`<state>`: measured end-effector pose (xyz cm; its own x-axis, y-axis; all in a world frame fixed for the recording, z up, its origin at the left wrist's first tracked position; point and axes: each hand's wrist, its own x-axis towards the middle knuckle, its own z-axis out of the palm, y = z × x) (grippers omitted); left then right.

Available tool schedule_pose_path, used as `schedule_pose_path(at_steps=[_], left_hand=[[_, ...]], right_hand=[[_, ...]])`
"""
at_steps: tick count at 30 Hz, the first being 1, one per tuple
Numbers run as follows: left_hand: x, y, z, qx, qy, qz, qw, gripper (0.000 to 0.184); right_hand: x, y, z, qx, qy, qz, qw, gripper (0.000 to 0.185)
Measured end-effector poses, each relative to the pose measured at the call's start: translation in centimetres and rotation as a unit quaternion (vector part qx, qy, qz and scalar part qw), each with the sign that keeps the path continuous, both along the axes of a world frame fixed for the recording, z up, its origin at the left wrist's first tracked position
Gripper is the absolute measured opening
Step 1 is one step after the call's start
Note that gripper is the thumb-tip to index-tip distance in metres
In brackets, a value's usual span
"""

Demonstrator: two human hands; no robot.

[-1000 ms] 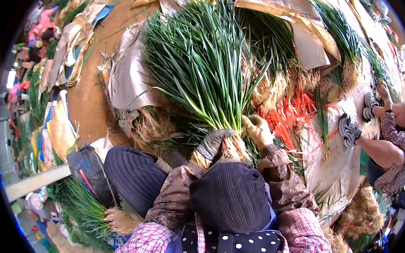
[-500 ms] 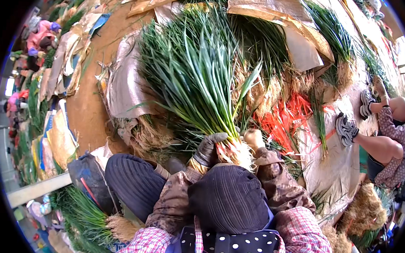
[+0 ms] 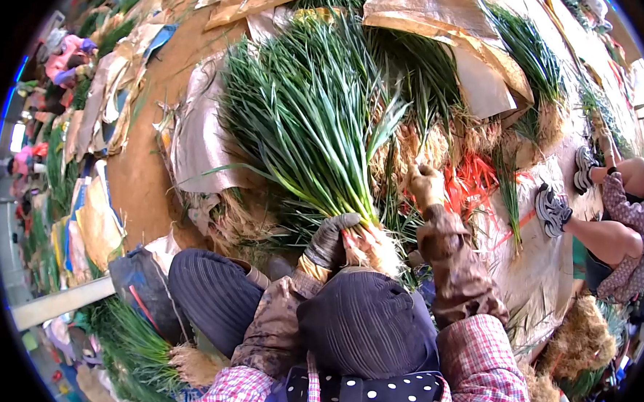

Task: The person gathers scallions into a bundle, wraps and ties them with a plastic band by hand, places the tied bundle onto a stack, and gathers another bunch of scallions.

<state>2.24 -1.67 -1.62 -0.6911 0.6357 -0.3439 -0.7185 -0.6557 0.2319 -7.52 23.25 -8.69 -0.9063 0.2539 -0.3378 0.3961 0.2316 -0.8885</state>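
Note:
My left hand (image 3: 331,239), in a dark grey glove, is wrapped round the lower stalks of a large bunch of green onions (image 3: 315,131). Its long leaves fan up and to the left, while the pinkish bases and pale roots (image 3: 377,251) stick out toward my lap. My right hand (image 3: 426,185), in a pale glove, is apart from the bunch. Its fingers are curled at the hanging roots of the pile (image 3: 416,144), beside a heap of red plastic strips (image 3: 472,183). What those fingers hold, if anything, I cannot make out.
Sacking (image 3: 448,18) partly covers more green onions behind. At the right sits a person with sneakers (image 3: 552,211) on the sheeting (image 3: 511,284). Another bunch (image 3: 136,337) lies at lower left, near a pale bar (image 3: 62,302). Several people work at far left.
My right hand has moved away from the root end of the bunch, up and to the right, to the pile's roots by the red strips. My left hand keeps its hold.

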Motion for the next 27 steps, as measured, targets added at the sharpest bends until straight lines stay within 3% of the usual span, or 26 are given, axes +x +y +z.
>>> schedule_pose_path(at_steps=[1, 2, 3, 5, 6, 7, 8, 9, 10, 11, 12, 13, 16, 17, 19, 20, 23, 27], left_hand=[[0.2, -0.4, -1.1, 0.022, -0.014, -0.045, 0.999, 0.052], [-0.3, 1.6, 4.7, -0.022, -0.043, 0.065, 0.997, 0.049], [-0.4, 1.2, 2.4, -0.004, -0.024, 0.025, 0.999, 0.049], [-0.6, 0.7, -0.5, 0.01, 0.039, -0.034, 0.999, 0.05], [-0.2, 1.4, 0.9, -0.005, -0.001, 0.006, 1.0, 0.052], [0.0, 1.5, 2.0, -0.013, -0.013, 0.019, 1.0, 0.052], [0.1, 1.5, 1.9, 0.001, -0.032, 0.009, 0.999, 0.052], [0.1, 1.5, 1.7, 0.016, -0.049, 0.0, 0.999, 0.052], [-0.1, 1.2, 1.2, 0.042, -0.028, -0.024, 0.998, 0.051], [-0.1, 1.1, 0.5, 0.025, -0.016, -0.03, 0.999, 0.056], [0.0, 1.0, -0.4, 0.009, -0.005, -0.037, 0.999, 0.061], [-0.1, 1.0, 0.0, -0.007, 0.006, -0.044, 0.999, 0.067], [0.5, 0.5, -1.3, -0.064, -0.012, -0.035, 0.997, 0.046], [0.7, 0.1, -2.4, -0.076, -0.021, -0.047, 0.996, 0.043], [0.1, 0.3, 0.9, -0.114, -0.012, -0.023, 0.993, 0.037], [-0.1, 0.4, 1.7, -0.12, 0.012, -0.014, 0.993, 0.038], [0.1, 1.1, 1.8, -0.126, 0.041, 0.038, 0.991, 0.049], [0.3, 0.4, 1.7, -0.094, -0.009, 0.008, 0.996, 0.048]], right_hand=[[2.0, -0.8, 0.5, 0.113, 0.059, 0.035, 0.991, 0.017], [4.4, -1.8, 3.3, 0.182, 0.088, 0.113, 0.973, 0.016], [6.7, -2.8, 6.4, 0.249, 0.118, 0.19, 0.942, 0.016], [10.7, -3.9, 8.2, 0.14, 0.078, 0.291, 0.943, 0.015], [12.5, -4.3, 4.5, -0.188, -0.099, 0.124, 0.969, 0.015], [12.8, -5.7, 3.6, -0.483, -0.258, -0.066, 0.834, 0.016], [12.8, -4.7, 3.4, -0.52, -0.304, -0.071, 0.795, 0.022], [12.2, -4.0, 4.5, -0.332, -0.187, 0.114, 0.917, 0.027], [11.7, -3.2, 5.6, -0.07, -0.062, 0.228, 0.969, 0.033], [10.2, -3.9, 7.6, -0.078, -0.043, 0.177, 0.98, 0.036], [9.0, -5.1, 7.1, -0.22, -0.039, 0.051, 0.973, 0.038], [7.6, -4.9, 7.2, -0.237, -0.079, 0.068, 0.966, 0.04], [6.2, -6.8, 6.0, -0.108, -0.03, 0.077, 0.991, 0.041], [6.5, -6.8, 4.5, -0.132, -0.038, 0.055, 0.989, 0.039], [6.7, -8.0, 4.7, -0.177, -0.053, 0.011, 0.983, 0.037], [7.0, -8.1, 5.2, -0.283, -0.067, -0.012, 0.957, 0.032], [7.1, -7.5, 5.0, -0.401, -0.15, -0.13, 0.895, 0.027], [6.3, -8.6, 4.7, -0.441, -0.111, -0.078, 0.887, 0.021]])
